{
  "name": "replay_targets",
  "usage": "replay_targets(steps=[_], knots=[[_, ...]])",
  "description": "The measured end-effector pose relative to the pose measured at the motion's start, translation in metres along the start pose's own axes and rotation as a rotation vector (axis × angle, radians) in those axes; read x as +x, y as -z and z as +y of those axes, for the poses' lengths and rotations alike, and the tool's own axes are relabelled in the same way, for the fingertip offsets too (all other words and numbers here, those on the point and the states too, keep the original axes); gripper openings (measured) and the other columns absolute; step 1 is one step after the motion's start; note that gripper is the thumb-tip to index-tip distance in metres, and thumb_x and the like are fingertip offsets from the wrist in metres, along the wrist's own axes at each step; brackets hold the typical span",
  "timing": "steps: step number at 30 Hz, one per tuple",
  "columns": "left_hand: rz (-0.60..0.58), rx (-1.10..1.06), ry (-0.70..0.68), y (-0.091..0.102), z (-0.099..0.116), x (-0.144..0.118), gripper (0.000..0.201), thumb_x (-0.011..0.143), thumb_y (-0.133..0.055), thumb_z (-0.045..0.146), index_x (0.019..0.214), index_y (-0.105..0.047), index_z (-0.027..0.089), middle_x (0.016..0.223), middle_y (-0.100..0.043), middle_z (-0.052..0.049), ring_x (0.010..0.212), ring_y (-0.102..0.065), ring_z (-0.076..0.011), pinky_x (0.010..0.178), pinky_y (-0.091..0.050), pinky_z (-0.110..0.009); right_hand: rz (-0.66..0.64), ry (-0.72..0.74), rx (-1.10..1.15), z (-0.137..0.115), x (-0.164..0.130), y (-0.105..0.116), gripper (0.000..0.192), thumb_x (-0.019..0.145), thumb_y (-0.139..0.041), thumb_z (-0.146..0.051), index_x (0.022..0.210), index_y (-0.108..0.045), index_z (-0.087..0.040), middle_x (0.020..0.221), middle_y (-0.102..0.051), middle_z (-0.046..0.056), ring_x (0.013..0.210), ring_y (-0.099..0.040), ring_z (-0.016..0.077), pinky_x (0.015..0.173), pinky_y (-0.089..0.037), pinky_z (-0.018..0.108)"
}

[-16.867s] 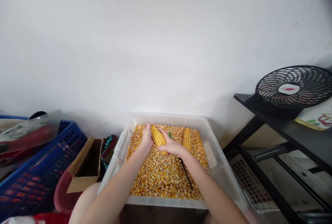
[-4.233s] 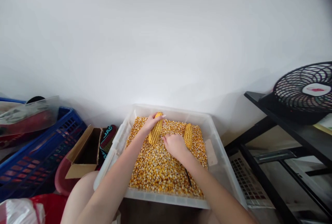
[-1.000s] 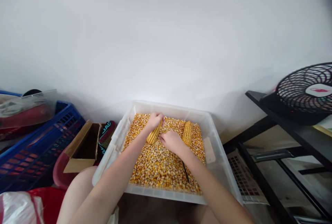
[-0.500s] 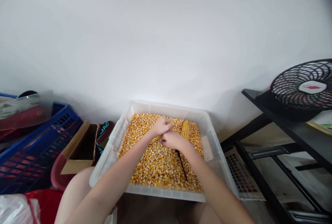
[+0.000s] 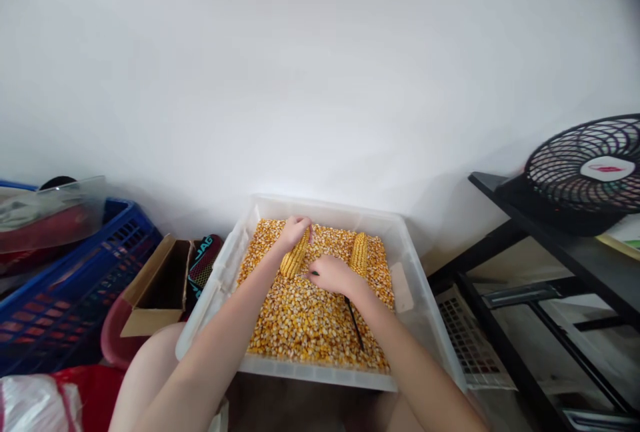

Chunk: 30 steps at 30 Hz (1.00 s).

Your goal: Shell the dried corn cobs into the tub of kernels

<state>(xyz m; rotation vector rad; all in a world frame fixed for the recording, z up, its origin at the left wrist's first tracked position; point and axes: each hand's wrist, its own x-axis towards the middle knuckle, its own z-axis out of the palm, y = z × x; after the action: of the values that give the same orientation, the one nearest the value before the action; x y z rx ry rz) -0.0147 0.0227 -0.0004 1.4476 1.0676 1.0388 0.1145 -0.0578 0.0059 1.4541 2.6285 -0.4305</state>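
Note:
My left hand (image 5: 297, 231) is closed around the upper end of a yellow corn cob (image 5: 294, 260) that still carries rows of kernels. The cob slants, its lower end close to the loose corn kernels (image 5: 310, 325). Just right of it is my right hand (image 5: 331, 274), apart from the cob, with fingers curled low over the kernels. Something small and dark shows at its fingers; I cannot make it out. A second corn cob (image 5: 359, 253) lies on the kernels beyond my right wrist. A thin black rod (image 5: 355, 325) rests below that wrist, its upper end hidden.
The kernels fill a translucent plastic bin (image 5: 320, 373) standing against a white wall (image 5: 320, 85). At left are an open cardboard box (image 5: 155, 322), a blue crate (image 5: 50, 312) and a red basin (image 5: 111, 332). A black fan (image 5: 585, 169) sits on a black rack (image 5: 500, 195) at right.
My hands, close together before, are now apart. The left hand has moved up and left with the cob, which now shows more fully; the right stays low near the kernels.

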Motion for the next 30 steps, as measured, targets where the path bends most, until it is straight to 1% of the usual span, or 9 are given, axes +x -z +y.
replay_targets(steps=[4, 7, 9, 13, 16, 19, 22, 26, 30], knots=[[0.048, -0.123, 0.077, 0.010, -0.005, 0.003, 0.025, 0.068, -0.040, 0.029, 0.051, -0.051, 0.015, 0.039, -0.051, -0.001, 0.039, -0.050, -0.0135, 0.046, -0.039, -0.024, 0.055, -0.040, 0.032, 0.002, 0.005, -0.005, 0.039, 0.088, -0.035, -0.042, 0.087, -0.067, -0.020, 0.085, -0.068, 0.007, 0.076, -0.061, 0.0170, 0.065, -0.037, 0.024], [0.012, -0.128, 0.086, 0.014, -0.009, 0.004, 0.026, 0.069, -0.040, 0.030, 0.051, -0.052, 0.015, 0.040, -0.052, -0.002, 0.040, -0.051, -0.0137, 0.047, -0.039, -0.024, 0.134, -0.034, 0.074, 0.008, 0.005, 0.000, 0.042, 0.089, -0.032, -0.043, 0.084, -0.066, -0.019, 0.082, -0.068, 0.006, 0.074, -0.060, 0.0151, 0.063, -0.035, 0.023], [-0.025, -0.115, 0.073, 0.015, -0.010, 0.005, 0.026, 0.069, -0.040, 0.029, 0.052, -0.053, 0.015, 0.041, -0.052, -0.002, 0.040, -0.051, -0.0137, 0.047, -0.039, -0.024, 0.160, -0.024, 0.080, 0.012, 0.004, 0.004, 0.041, 0.090, -0.033, -0.042, 0.083, -0.066, -0.019, 0.080, -0.068, 0.005, 0.072, -0.059, 0.0142, 0.062, -0.034, 0.022], [-0.028, -0.143, 0.095, 0.015, -0.011, 0.006, 0.026, 0.069, -0.041, 0.030, 0.052, -0.053, 0.015, 0.041, -0.053, -0.002, 0.041, -0.051, -0.0137, 0.046, -0.039, -0.024, 0.140, 0.003, 0.025, 0.010, 0.004, 0.004, 0.041, 0.089, -0.035, -0.043, 0.081, -0.067, -0.020, 0.079, -0.068, 0.005, 0.071, -0.060, 0.0148, 0.062, -0.035, 0.023], [-0.001, -0.133, 0.116, 0.016, -0.014, 0.008, 0.026, 0.069, -0.042, 0.031, 0.052, -0.053, 0.015, 0.041, -0.052, -0.002, 0.040, -0.051, -0.0133, 0.046, -0.039, -0.024, 0.155, -0.004, -0.023, 0.005, 0.006, -0.002, 0.042, 0.089, -0.033, -0.043, 0.084, -0.067, -0.020, 0.080, -0.068, 0.006, 0.073, -0.060, 0.0159, 0.065, -0.036, 0.023], [0.048, -0.174, 0.139, 0.019, -0.020, 0.012, 0.024, 0.068, -0.043, 0.032, 0.055, -0.054, 0.015, 0.041, -0.052, -0.001, 0.040, -0.050, -0.0136, 0.045, -0.039, -0.024, 0.164, -0.011, -0.049, 0.001, 0.009, -0.006, 0.041, 0.090, -0.032, -0.042, 0.087, -0.067, -0.021, 0.082, -0.068, 0.007, 0.076, -0.061, 0.0164, 0.068, -0.038, 0.024], [0.094, -0.230, 0.173, 0.021, -0.024, 0.014, 0.022, 0.067, -0.044, 0.032, 0.060, -0.055, 0.014, 0.042, -0.052, -0.001, 0.039, -0.050, -0.0142, 0.044, -0.039, -0.025, 0.140, -0.043, -0.071, -0.001, 0.010, -0.008, 0.039, 0.090, -0.033, -0.040, 0.090, -0.066, -0.021, 0.085, -0.068, 0.007, 0.079, -0.061, 0.0173, 0.071, -0.039, 0.025], [0.121, -0.272, 0.232, 0.024, -0.026, 0.016, 0.022, 0.067, -0.044, 0.032, 0.062, -0.056, 0.014, 0.041, -0.052, -0.001, 0.039, -0.050, -0.0149, 0.043, -0.038, -0.025, 0.127, -0.102, -0.087, -0.004, 0.010, -0.010, 0.041, 0.090, -0.030, -0.042, 0.092, -0.066, -0.021, 0.086, -0.067, 0.008, 0.081, -0.061, 0.0186, 0.070, -0.041, 0.026], [0.155, -0.283, 0.242, 0.025, -0.026, 0.016, 0.022, 0.067, -0.045, 0.032, 0.062, -0.057, 0.014, 0.040, -0.052, -0.002, 0.039, -0.051, -0.0156, 0.043, -0.039, -0.026, 0.129, -0.112, -0.091, -0.006, 0.011, -0.011, 0.042, 0.091, -0.029, -0.042, 0.092, -0.065, -0.020, 0.087, -0.067, 0.009, 0.081, -0.061, 0.0184, 0.071, -0.041, 0.026]])
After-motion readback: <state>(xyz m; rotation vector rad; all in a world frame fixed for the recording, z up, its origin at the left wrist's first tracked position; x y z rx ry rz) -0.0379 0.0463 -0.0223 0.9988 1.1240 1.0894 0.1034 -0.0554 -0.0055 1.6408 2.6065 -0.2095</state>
